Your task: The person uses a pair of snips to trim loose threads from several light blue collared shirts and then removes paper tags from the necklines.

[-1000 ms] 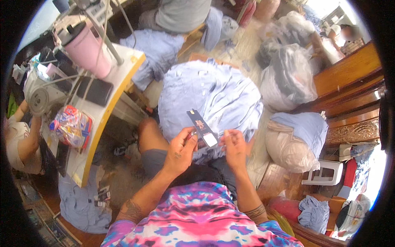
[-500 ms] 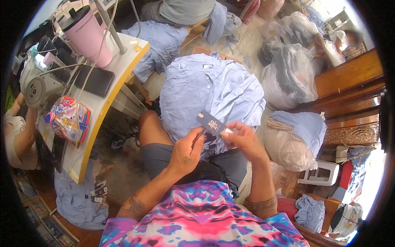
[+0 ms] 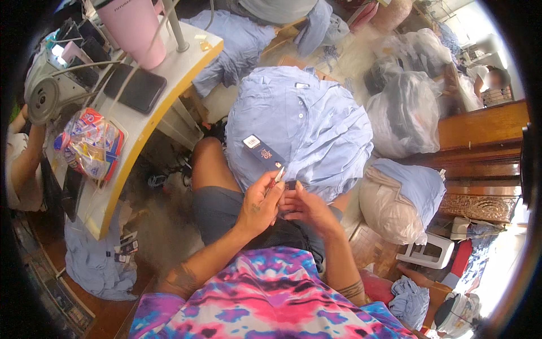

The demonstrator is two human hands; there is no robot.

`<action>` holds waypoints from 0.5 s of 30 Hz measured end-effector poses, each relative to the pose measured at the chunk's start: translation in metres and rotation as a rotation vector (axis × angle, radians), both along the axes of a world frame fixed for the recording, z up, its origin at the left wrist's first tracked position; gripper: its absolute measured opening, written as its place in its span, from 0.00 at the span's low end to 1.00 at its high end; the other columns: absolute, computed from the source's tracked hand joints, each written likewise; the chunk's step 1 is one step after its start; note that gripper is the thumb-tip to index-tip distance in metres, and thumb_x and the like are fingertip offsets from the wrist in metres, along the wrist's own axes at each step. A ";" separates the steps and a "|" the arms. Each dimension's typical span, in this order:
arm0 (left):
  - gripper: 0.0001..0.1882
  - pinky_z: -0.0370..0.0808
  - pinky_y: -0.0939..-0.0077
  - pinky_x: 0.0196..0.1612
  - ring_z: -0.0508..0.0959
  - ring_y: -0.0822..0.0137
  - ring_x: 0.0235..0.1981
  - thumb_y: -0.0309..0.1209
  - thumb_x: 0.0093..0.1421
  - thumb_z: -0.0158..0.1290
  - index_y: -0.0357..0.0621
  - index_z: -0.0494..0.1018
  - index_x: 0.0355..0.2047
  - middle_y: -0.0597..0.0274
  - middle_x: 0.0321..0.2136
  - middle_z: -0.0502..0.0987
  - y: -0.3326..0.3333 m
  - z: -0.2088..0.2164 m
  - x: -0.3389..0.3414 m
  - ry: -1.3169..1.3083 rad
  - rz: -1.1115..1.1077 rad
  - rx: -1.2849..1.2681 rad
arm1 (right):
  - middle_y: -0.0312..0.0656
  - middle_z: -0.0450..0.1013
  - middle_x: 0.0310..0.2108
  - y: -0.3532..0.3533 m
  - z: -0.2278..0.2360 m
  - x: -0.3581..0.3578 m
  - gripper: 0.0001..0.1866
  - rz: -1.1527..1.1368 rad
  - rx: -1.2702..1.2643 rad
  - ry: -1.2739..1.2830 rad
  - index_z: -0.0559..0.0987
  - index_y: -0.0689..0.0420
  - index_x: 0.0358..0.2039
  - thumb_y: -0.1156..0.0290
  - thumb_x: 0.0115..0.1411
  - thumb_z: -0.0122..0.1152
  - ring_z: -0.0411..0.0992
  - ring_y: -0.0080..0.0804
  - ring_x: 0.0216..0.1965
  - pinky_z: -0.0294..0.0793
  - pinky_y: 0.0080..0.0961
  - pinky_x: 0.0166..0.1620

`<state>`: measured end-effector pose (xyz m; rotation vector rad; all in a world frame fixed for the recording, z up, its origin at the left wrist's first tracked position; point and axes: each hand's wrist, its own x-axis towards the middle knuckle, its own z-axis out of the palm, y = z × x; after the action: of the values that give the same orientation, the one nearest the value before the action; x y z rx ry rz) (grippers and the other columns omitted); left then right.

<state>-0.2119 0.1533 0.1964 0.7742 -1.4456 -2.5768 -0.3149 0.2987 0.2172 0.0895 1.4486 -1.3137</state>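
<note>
A light blue shirt (image 3: 305,124) lies spread over my lap and knees. My left hand (image 3: 261,204) pinches a dark blue hang tag (image 3: 263,152) with a white corner sticker, raised over the shirt's near edge. My right hand (image 3: 307,209) is curled just to the right of it, fingertips touching a small dark piece (image 3: 290,185) at the tag's lower end. Both hands meet above my grey shorts (image 3: 217,212).
A white table (image 3: 164,85) on my left carries a pink tumbler (image 3: 137,25), a black phone (image 3: 135,87), a snack bag (image 3: 90,144) and a sewing machine (image 3: 45,93). Bagged garments (image 3: 403,116) and blue shirt piles (image 3: 406,186) stand at right, beside a wooden bench (image 3: 480,141). Another person's arm (image 3: 22,164) is at far left.
My hands and the tag have drawn closer together over the shirt's near edge; the right hand now closes in against the tag's lower end. The view has shifted slightly downward.
</note>
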 end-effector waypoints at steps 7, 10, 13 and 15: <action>0.15 0.62 0.81 0.14 0.65 0.81 0.12 0.33 0.73 0.47 0.35 0.69 0.54 0.67 0.23 0.72 0.008 0.011 0.004 0.021 0.016 0.042 | 0.41 0.75 0.27 -0.013 -0.060 0.023 0.28 -0.307 -0.745 -0.583 0.76 0.60 0.45 0.45 0.74 0.45 0.79 0.47 0.36 0.81 0.38 0.39; 0.14 0.66 0.80 0.20 0.69 0.79 0.17 0.33 0.73 0.47 0.37 0.69 0.53 0.67 0.23 0.72 0.005 0.019 0.007 -0.025 -0.011 -0.055 | 0.41 0.75 0.23 -0.017 -0.061 0.027 0.23 -0.413 -0.660 -0.594 0.76 0.59 0.46 0.50 0.74 0.49 0.79 0.44 0.33 0.80 0.35 0.38; 0.16 0.63 0.83 0.16 0.65 0.81 0.14 0.32 0.74 0.47 0.36 0.66 0.56 0.68 0.24 0.72 0.011 0.013 0.006 0.017 0.035 -0.216 | 0.41 0.78 0.29 -0.022 -0.057 0.028 0.17 -0.528 -0.581 -0.511 0.77 0.58 0.48 0.57 0.72 0.54 0.79 0.39 0.36 0.80 0.33 0.39; 0.16 0.64 0.83 0.19 0.66 0.82 0.17 0.32 0.74 0.47 0.37 0.66 0.57 0.69 0.24 0.72 0.011 0.010 0.008 0.017 0.024 -0.288 | 0.41 0.79 0.36 -0.023 -0.059 0.025 0.15 -0.576 -0.571 -0.488 0.77 0.58 0.49 0.60 0.71 0.56 0.79 0.37 0.39 0.79 0.32 0.41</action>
<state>-0.2044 0.1644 0.2063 0.7207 -1.7369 -2.2786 -0.2900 0.2754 0.1583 0.4400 0.6098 -1.9621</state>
